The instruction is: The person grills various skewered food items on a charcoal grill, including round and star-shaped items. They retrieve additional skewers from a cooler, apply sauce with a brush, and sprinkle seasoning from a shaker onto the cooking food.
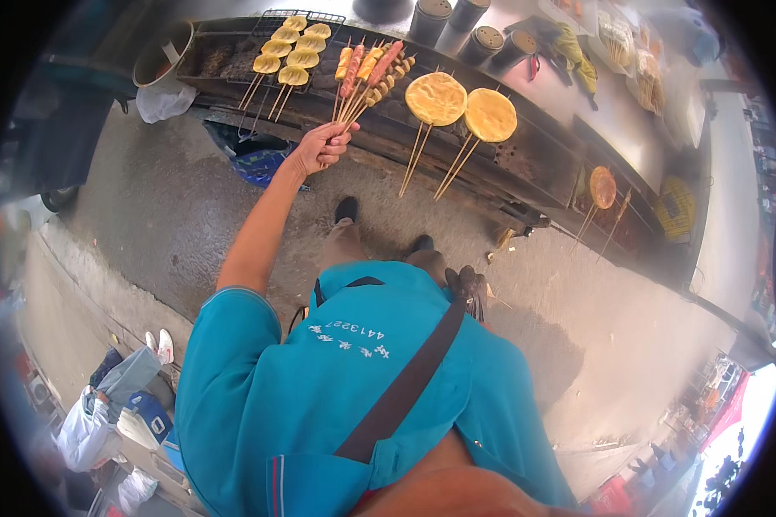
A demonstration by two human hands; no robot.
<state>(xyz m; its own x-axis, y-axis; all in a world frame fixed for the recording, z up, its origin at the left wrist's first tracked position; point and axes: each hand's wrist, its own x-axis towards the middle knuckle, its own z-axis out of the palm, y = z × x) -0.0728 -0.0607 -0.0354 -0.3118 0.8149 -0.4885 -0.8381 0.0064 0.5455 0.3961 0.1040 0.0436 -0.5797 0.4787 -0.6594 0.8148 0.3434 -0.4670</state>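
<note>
My left hand (326,145) is closed around the lower ends of a bunch of wooden skewers (352,110) over the long charcoal grill (388,139). These carry pink sausages (386,63), yellow chunks (370,63) and brown, ridged pieces (391,79) that I cannot name for sure. To the left, potato-like slices (302,59) on skewers lie on a wire rack (333,32). Two round golden flatbreads (436,98), each on a pair of sticks, rest on the grill to the right of the hand. My right hand is out of view.
Several dark shaker canisters (430,22) and yellow-and-dark gloves (572,48) lie on the metal counter (595,123) behind. A browned round piece (603,187) sits at the grill's right end. A bucket (161,61) stands left; a blue bag (258,165) lies beneath the grill.
</note>
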